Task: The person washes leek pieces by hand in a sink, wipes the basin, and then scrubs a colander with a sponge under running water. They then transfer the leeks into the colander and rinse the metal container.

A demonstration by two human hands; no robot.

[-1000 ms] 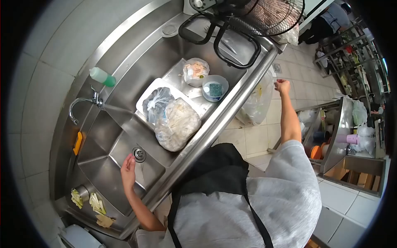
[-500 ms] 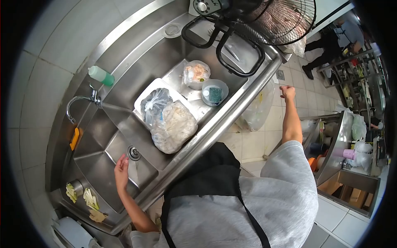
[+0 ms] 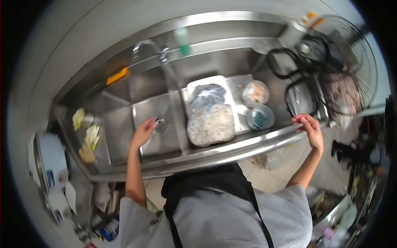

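My left hand hovers over the left basin, its fingertips near the drain, with its fingers loosely stretched and nothing in them. My right hand is by the sink's front rim at the right, fingers apart and slightly bent, holding nothing. Between the hands, a white tray stands in the middle basin. On it lie a tied clear bag with dark contents and a larger bag of pale contents. To their right are a round tub of orange-pink pieces and a tub with a green scouring pad.
A curved faucet, a bottle of green liquid and an orange-handled tool line the back. Vegetable pieces lie on the left ledge. A caged fan stands at the right. Another person is on the floor beyond.
The view has turned toward the sink. My right hand has come from out over the floor to the sink's front rim, its closed fingers now apart. My left hand stays over the left basin.
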